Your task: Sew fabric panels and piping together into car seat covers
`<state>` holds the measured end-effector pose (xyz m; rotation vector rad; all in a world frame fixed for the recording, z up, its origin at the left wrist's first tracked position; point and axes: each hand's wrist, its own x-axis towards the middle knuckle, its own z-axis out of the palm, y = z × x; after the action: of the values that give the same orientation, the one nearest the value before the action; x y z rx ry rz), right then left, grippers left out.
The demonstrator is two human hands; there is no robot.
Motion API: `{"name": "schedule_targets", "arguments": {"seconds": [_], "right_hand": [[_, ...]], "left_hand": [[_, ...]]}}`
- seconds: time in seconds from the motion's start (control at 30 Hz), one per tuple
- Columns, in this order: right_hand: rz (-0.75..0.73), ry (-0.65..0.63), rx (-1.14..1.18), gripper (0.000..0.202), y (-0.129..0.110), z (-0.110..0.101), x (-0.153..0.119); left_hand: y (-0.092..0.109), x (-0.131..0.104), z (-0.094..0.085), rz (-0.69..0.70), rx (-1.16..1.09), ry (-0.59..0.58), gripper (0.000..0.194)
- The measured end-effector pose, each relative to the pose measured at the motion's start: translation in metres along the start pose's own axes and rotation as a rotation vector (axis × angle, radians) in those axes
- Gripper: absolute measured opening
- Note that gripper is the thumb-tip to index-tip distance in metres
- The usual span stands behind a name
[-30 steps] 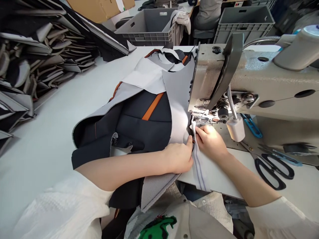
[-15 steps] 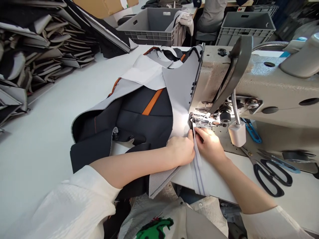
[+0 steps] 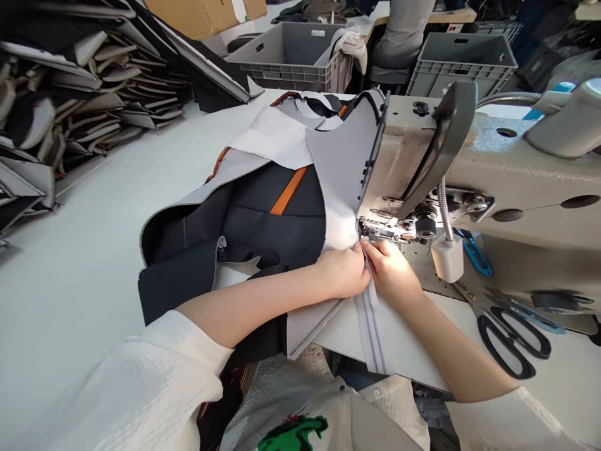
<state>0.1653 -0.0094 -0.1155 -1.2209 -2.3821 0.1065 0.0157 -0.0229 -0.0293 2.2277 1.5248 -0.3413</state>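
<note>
Table (image 3: 94, 263) holds the machine (image 3: 521, 172) and, left of it, the cover (image 3: 277, 235), which I judge soft, bulky and best held near its edge. My left hand (image 3: 342, 273) grips that edge and my right hand (image 3: 392, 269) pinches the strip (image 3: 372, 326), likely light and limp.

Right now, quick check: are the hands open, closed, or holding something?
Left hand: closed, holding the edge of the grey fabric.
Right hand: closed, pinching the white strip.
</note>
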Motion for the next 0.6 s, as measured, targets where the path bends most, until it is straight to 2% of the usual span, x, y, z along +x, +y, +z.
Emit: {"name": "schedule_targets", "arguments": {"seconds": [0.1,0.27,0.4,0.53,0.6], "right_hand": [[-0.014,0.076,0.033,0.035,-0.001,0.001,-0.004],[-0.033,0.098,0.054,0.033,-0.003,0.002,-0.008],[-0.009,0.066,-0.045,0.033,-0.001,0.001,-0.007],[0.063,0.049,-0.162,0.033,0.0,-0.003,-0.003],[0.08,0.036,-0.16,0.034,0.0,-0.004,-0.002]], "left_hand": [[-0.003,-0.014,0.005,0.07,0.055,-0.015,0.063],[-0.002,-0.03,0.027,0.076,0.206,0.099,0.057],[0.002,-0.019,0.037,0.056,0.237,0.146,0.055],[0.0,-0.001,0.034,0.05,0.235,0.223,0.053],[-0.005,0.001,0.031,0.061,0.22,0.261,0.051]]}}
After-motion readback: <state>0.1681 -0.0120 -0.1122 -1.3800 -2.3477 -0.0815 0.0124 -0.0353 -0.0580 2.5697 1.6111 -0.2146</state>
